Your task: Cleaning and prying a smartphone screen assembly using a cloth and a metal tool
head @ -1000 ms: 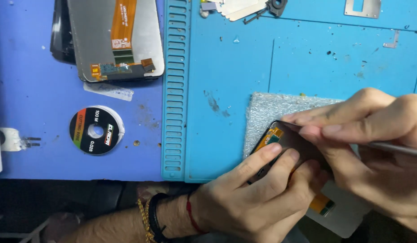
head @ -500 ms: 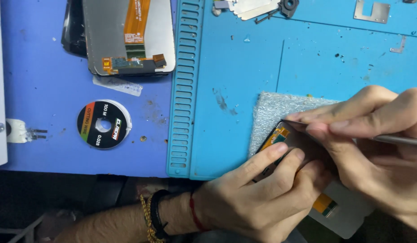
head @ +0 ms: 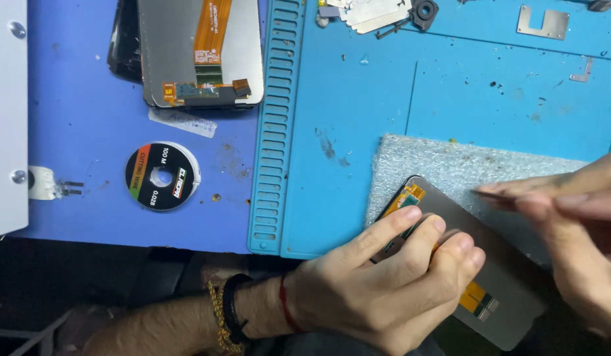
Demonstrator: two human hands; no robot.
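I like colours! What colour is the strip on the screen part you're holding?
Orange, head view: ribbon strip.

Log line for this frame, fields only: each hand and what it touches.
left hand: fingers pressing grey display panel | right hand: pinched above panel, contents unclear | panel: on foam sheet, blue mat

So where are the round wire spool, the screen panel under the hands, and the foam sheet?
Wire spool [head: 162, 176]: head view, its black label face.
Screen panel [head: 509, 290]: head view, bare grey back.
Foam sheet [head: 437, 161]: head view, its uncovered upper part.
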